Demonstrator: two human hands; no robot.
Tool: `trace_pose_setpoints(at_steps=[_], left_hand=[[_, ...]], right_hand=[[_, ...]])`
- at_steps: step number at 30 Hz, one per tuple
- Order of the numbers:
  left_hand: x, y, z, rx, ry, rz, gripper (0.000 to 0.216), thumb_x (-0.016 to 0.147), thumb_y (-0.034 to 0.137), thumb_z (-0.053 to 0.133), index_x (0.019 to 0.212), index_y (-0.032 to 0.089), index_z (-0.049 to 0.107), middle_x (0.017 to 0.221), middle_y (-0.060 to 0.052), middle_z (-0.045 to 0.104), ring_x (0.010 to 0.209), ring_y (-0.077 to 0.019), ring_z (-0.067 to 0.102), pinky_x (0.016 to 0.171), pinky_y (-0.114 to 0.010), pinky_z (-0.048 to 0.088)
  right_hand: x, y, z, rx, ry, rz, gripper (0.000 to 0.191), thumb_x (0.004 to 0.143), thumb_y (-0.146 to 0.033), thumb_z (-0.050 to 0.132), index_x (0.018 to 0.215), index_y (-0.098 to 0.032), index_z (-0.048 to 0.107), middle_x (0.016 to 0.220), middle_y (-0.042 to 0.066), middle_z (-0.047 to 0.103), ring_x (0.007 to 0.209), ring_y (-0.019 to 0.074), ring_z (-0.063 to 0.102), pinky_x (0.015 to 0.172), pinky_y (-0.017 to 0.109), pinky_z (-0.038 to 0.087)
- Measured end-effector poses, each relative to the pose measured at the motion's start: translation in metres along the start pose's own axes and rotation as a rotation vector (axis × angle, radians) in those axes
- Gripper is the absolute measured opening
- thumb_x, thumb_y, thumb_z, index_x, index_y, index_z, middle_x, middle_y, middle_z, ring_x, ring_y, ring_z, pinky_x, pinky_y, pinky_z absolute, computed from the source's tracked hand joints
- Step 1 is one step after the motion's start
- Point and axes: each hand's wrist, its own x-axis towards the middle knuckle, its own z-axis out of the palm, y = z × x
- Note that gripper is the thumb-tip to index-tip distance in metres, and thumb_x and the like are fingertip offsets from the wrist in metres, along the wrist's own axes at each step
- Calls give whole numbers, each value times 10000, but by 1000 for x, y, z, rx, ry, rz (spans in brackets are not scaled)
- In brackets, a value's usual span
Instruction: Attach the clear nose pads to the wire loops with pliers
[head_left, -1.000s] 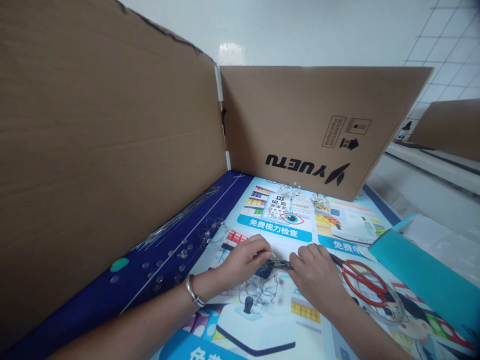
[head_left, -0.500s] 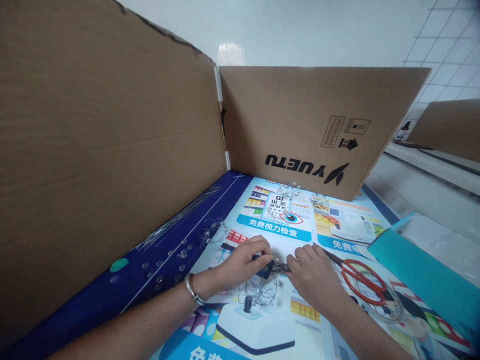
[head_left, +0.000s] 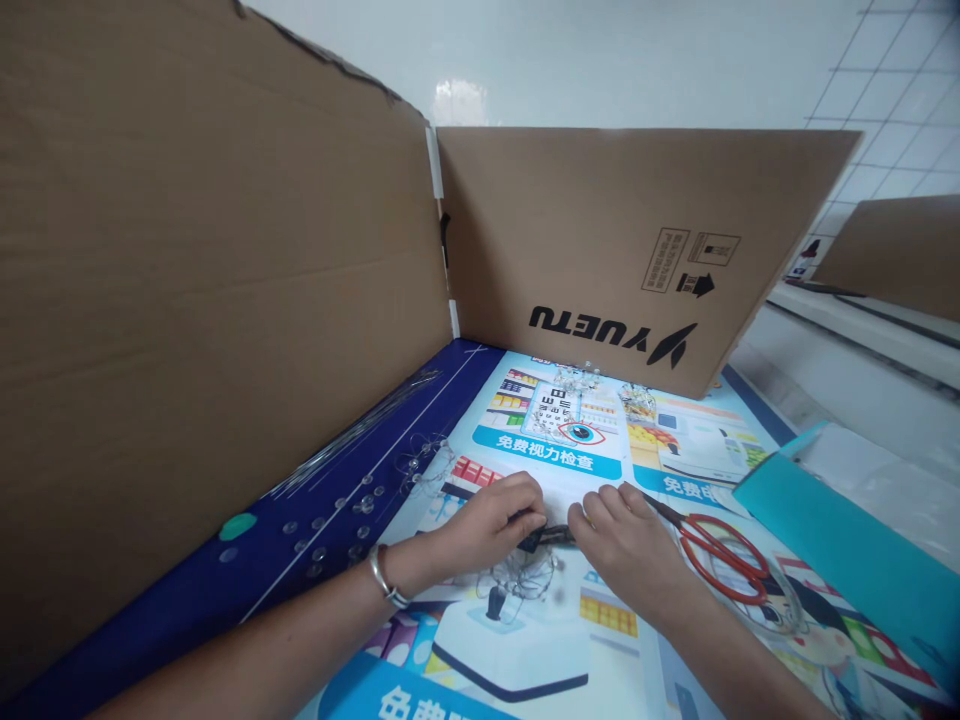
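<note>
— Two hands on what?
— One small dark tool lay between them, just above the worktop; left hand and right hand both pinched it.
— Nearby?
— Red scissors beside the right hand.

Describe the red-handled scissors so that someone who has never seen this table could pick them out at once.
Start at the cardboard sheet printed YUETU, standing at the back of the poster-covered table. Come forward to the right hand; the scissors lie flat just right of it. Their red loop handles are the only red tool here.

Red scissors (cardboard screen behind)
</note>
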Motion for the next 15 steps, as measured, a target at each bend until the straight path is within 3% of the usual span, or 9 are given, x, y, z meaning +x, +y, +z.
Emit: trace_pose_setpoints(at_steps=[15], left_hand=[[-1,-3,1,48,11,-15,119,862,149,418,758,164,473,781,-22,495,751,-137,462,694,-255,401]], right_hand=[[-2,-2,15,13,6,33,121,810,-122,462,865,-179,553,737,43,490,738,212,430,726,396,292]])
